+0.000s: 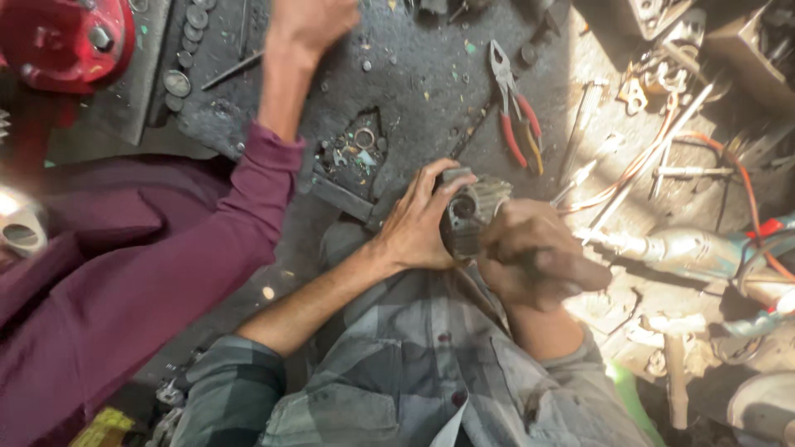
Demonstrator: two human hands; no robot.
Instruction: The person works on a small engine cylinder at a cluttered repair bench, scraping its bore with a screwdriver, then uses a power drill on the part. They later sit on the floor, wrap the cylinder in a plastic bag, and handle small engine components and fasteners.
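1. The left hand (pixel 418 223) wraps around the near side of a grey ribbed metal housing (pixel 472 211), fingers curled over its top edge and thumb pressed against its face. The hold is closed and firm on the part.
2. The right hand (pixel 538 261) is balled into a tight fist right against the housing's right side. Something thin and dark sits inside the fist, but what it is cannot be made out.
3. The housing sits between the two hands, over the person's lap, with a round dark opening facing the camera.
4. Just beyond the housing lies a grimy dark floor (pixel 414 91) strewn with small bits of metal and paint flakes.
5. Beyond the grip and slightly right, red-handled pliers (pixel 513 112) lie on that floor, well apart from both hands.
6. Right of the right fist, a dusty power tool (pixel 679 248) lies in bright sunlight among loose cables and metal rods.
7. Left of the grip, another person in a maroon sleeve (pixel 248 190) stretches an arm away from the camera; that person's hand (pixel 310 25) rests on the floor near the top edge.
8. Far left and beyond, a red metal casting (pixel 66 37) sits beside a row of round washers (pixel 186 50).
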